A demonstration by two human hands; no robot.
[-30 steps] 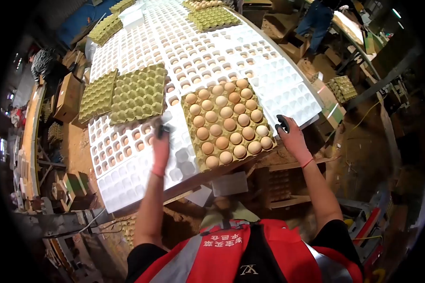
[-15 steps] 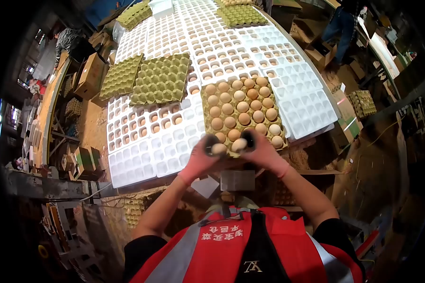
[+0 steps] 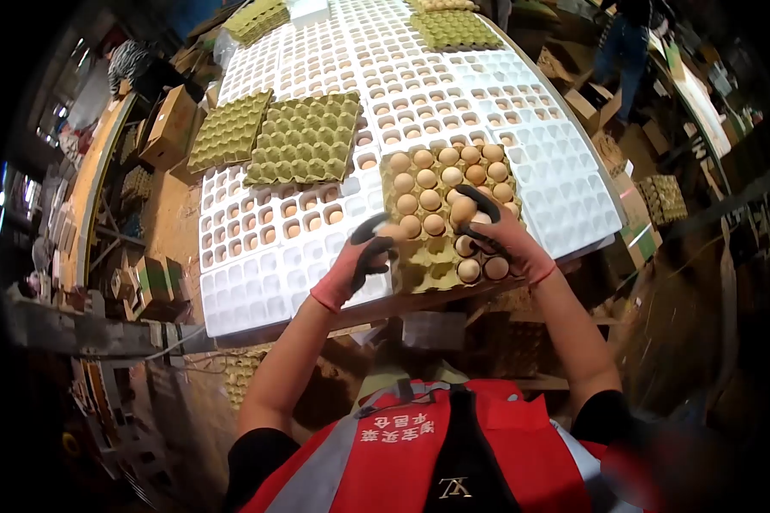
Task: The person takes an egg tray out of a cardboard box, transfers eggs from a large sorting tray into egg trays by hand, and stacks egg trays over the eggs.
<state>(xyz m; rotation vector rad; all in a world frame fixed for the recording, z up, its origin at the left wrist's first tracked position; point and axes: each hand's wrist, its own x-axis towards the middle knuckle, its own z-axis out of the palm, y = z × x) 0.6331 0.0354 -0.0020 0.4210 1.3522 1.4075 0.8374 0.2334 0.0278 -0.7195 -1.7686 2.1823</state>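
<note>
A green pulp egg tray [image 3: 421,259] with brown eggs [image 3: 433,224] lies at the near right of the table. Several cups in its near left corner are bare. My left hand [image 3: 357,261], in a pink and black glove, is closed around an egg [image 3: 392,232] by the tray's left edge. Over the right side of the tray, my right hand [image 3: 506,237] is closed on another egg [image 3: 463,210]; a further pale egg shows under its fingers, and I cannot tell whether it is held. White foam egg trays [image 3: 565,184] surround the pulp tray, some cups filled.
Upturned green pulp trays [image 3: 304,137] rest on the foam trays at left, with more pulp trays [image 3: 458,30] at the far end. Cardboard boxes [image 3: 169,128] stand on the left. One person [image 3: 133,68] bends at the left bench; another [image 3: 624,56] stands at right.
Both hands have left the pulp tray's near edge with eggs. My left hand has moved left and slightly up, my right hand up and right. Several near cups are now bare.
</note>
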